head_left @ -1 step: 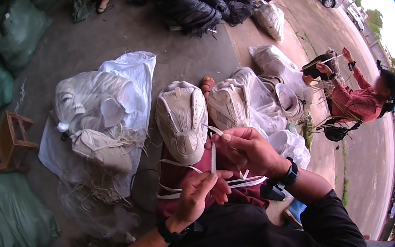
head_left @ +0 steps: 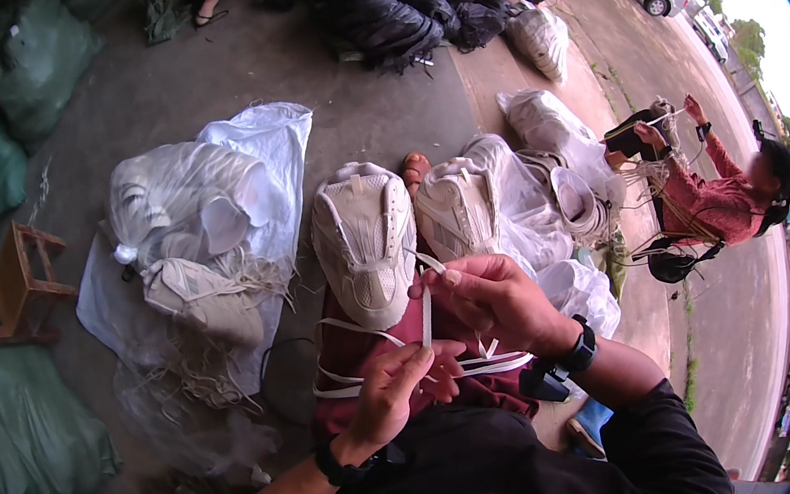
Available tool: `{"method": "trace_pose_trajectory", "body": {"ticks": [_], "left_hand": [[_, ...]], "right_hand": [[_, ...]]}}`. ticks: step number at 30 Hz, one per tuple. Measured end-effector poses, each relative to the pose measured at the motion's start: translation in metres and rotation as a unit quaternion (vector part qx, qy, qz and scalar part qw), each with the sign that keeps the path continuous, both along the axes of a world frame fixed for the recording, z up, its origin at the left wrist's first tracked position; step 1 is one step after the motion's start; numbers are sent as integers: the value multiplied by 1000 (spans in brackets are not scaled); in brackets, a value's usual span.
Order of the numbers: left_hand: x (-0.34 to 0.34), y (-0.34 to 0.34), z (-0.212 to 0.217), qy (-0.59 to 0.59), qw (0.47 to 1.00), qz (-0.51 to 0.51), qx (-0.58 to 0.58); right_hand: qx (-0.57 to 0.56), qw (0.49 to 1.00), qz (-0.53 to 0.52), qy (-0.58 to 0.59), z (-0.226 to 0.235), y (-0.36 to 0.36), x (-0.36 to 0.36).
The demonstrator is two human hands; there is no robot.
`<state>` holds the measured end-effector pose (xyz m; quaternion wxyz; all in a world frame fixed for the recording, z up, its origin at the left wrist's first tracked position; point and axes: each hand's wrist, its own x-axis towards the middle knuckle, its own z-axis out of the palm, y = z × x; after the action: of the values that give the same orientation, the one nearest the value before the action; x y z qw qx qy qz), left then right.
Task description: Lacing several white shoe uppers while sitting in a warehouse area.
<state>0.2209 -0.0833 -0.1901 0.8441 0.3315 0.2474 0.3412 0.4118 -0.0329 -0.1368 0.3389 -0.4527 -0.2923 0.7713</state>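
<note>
A white shoelace (head_left: 427, 321) stretches between my hands, above my lap. Its lower part is pinched between the thumb and fingers of my left hand (head_left: 397, 388). Higher up and to the right, my right hand (head_left: 496, 302) grips the same lace near its bend. Just beyond my hands, a white mesh sneaker (head_left: 365, 236) rests toe toward me on my maroon-clad legs (head_left: 407, 331). More white lace loops lie across my lap below it. Right of that sneaker is a second white shoe (head_left: 457, 208), partly behind my right hand.
Left, a white sheet (head_left: 274, 143) bears bagged shoe parts (head_left: 187, 200) and loose laces. A wooden stool (head_left: 12, 286) and green sacks (head_left: 21, 421) stand farther left. Wrapped white shoe pieces (head_left: 549, 195) lie at right. A person in red (head_left: 711, 197) works with laces beyond. Black bundles (head_left: 382, 11) lie ahead.
</note>
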Motion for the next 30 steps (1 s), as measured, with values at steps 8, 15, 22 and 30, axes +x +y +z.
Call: {"method": "trace_pose_trajectory", "body": {"ticks": [8, 15, 22, 30], "left_hand": [[-5, 15, 7, 61, 987, 138, 59], [-8, 16, 5, 200, 960, 148, 130], [-17, 14, -4, 114, 981, 114, 107], [-14, 15, -1, 134, 980, 136, 64]], "right_hand": [[132, 970, 31, -200, 6, -10, -19], [258, 931, 16, -258, -2, -15, -32], [213, 961, 1, -178, -1, -13, -41], [341, 882, 51, -320, 3, -9, -43]]}}
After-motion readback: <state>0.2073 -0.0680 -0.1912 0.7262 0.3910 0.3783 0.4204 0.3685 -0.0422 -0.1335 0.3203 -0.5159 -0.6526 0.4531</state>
